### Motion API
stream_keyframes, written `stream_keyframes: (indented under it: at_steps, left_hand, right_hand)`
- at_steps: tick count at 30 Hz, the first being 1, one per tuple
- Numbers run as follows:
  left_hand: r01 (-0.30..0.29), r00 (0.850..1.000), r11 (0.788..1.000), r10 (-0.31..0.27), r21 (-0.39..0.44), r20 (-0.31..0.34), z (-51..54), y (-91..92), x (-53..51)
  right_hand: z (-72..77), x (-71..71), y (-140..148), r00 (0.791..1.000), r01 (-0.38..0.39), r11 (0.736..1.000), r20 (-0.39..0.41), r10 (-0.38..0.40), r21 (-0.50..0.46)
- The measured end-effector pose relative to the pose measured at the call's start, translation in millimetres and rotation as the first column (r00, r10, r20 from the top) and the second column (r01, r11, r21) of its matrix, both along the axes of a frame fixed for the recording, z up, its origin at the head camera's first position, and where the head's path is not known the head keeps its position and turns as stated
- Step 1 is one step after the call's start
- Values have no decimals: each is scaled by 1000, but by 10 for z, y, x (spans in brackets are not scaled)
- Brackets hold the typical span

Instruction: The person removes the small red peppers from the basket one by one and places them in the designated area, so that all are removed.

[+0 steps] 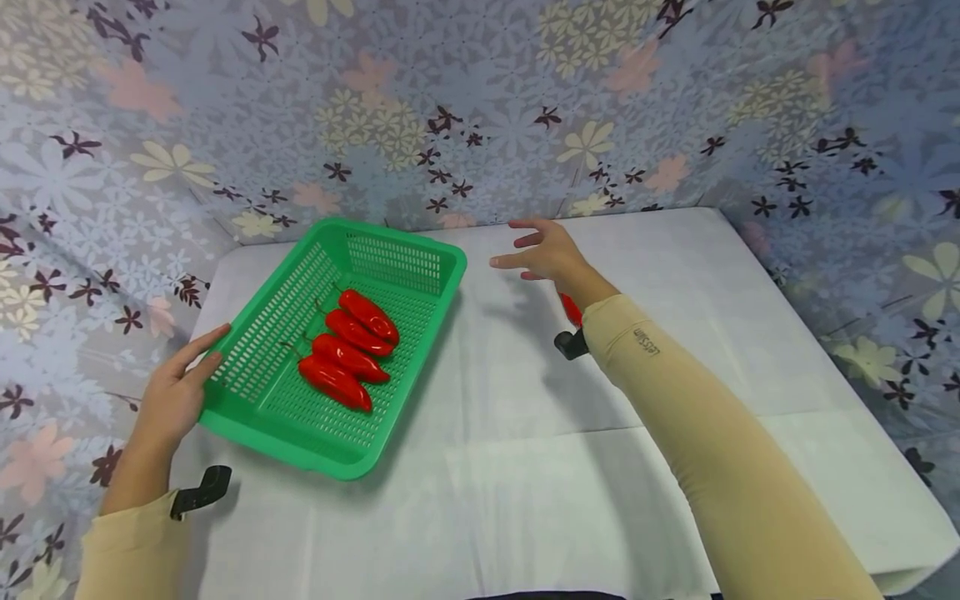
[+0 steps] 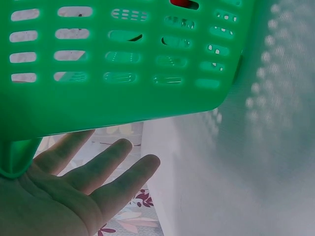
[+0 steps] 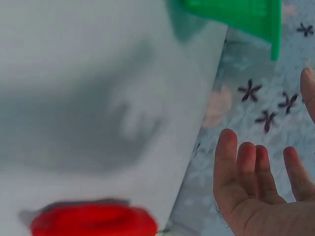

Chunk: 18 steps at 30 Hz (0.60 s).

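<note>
A green plastic basket (image 1: 417, 450) stands on the left of the white table, with several glossy red peppers (image 1: 367, 317) side by side inside it. At its left rim, my left hand (image 1: 168, 400) holds the basket with thumb and forefinger over the edge. Three other fingers (image 2: 123, 182) stretch along the outer wall in the left wrist view. My right hand (image 1: 551, 252) hovers over the table right of the basket, fingers spread and slightly bent, holding nothing. Another red pepper (image 3: 93, 221) lies on the table, partly hidden by the right forearm in the head view.
A white cloth covers the table (image 1: 510, 492). Behind and at the sides hangs flowered fabric (image 1: 510, 100), meeting the table's back edge. Both forearms wear beige sleeves (image 1: 697, 433), with a small black camera mount (image 1: 572, 343) at each wrist.
</note>
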<state>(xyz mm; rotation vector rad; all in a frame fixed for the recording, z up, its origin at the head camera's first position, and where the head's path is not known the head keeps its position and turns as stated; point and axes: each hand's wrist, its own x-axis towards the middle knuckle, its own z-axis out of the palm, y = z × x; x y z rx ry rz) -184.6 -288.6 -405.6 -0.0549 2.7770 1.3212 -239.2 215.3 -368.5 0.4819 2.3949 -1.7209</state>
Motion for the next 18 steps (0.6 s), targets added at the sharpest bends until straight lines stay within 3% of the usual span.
stream_keyframes:
  at_steps: [10,18]
  left_hand:
    - [1,1000,1000,-2,-4,-13,9,2,-39]
    - [0,999,1000,0,-4,-33,-13,-18,-65]
  right_hand:
    - [183,-89,-448,989,-124,992,-89,121,-37]
    - [248,-101,-694,974,-179,983,-150,170,-48]
